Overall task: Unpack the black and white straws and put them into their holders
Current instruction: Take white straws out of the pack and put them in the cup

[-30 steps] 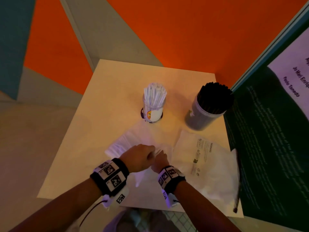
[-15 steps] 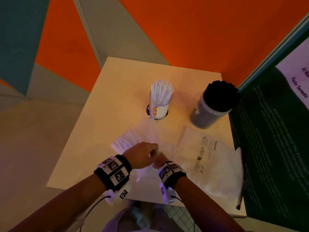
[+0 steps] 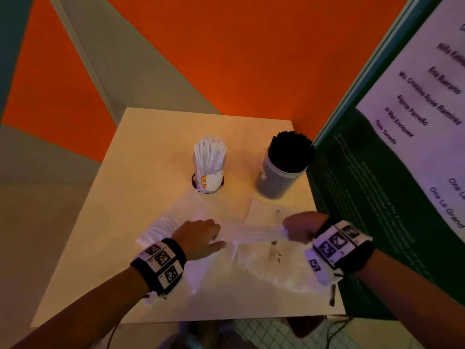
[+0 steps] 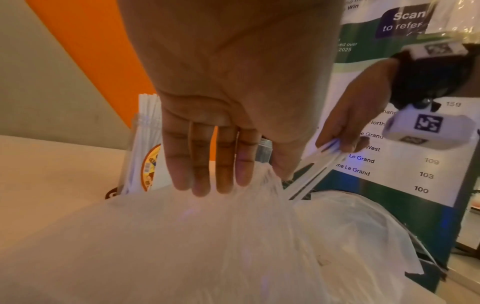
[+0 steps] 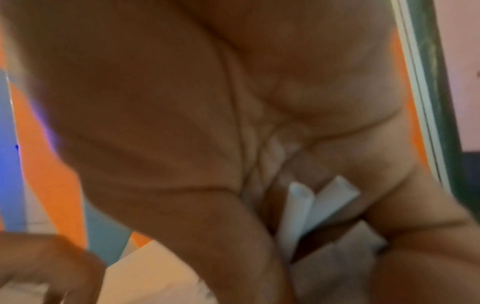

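My left hand [image 3: 212, 238] lies flat with straight fingers [image 4: 205, 176] pressing on a clear plastic bag [image 3: 161, 229] that still holds white straws. My right hand [image 3: 292, 231] grips a small bunch of white straws [image 3: 259, 233] by one end, their other ends at the bag's mouth beside my left hand. The same straws [image 5: 309, 207] show inside my right fist. A clear jar of white straws [image 3: 210, 165] stands behind the bag. A grey tub of black straws [image 3: 285, 165] stands to its right.
A second, flattened plastic bag [image 3: 271, 270] lies under and in front of my right hand. One black straw [image 3: 332, 295] lies at the small table's [image 3: 151, 152] right edge. A green poster board [image 3: 392, 197] stands close on the right; orange walls lie behind.
My right hand has pulled away to the right, drawing a bunch of white straws out of the bag. My left hand has flattened onto the bag and stayed in place.
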Action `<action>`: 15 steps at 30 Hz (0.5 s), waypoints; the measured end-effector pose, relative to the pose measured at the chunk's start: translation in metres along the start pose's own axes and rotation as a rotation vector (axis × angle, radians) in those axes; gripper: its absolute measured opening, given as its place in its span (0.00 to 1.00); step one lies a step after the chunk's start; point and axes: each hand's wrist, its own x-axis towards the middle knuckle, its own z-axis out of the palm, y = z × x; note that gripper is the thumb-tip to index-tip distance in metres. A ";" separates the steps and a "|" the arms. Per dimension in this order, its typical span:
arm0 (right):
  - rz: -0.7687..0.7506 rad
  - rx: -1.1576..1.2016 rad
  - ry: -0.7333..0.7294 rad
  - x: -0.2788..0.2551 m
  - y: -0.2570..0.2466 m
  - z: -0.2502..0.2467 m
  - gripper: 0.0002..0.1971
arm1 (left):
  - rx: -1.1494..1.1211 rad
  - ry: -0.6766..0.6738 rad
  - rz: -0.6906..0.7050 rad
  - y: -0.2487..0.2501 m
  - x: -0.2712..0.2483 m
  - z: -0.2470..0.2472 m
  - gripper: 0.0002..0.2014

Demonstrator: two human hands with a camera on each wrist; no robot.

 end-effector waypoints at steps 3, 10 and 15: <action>0.101 -0.047 0.110 -0.032 0.029 -0.026 0.13 | 0.027 0.184 0.062 0.008 0.009 -0.014 0.25; -0.047 -0.018 0.228 -0.046 0.011 -0.066 0.16 | 0.062 0.473 0.182 0.026 0.035 -0.063 0.39; -0.324 0.271 0.352 -0.022 -0.020 -0.072 0.07 | 0.040 0.400 0.019 0.007 0.033 -0.076 0.17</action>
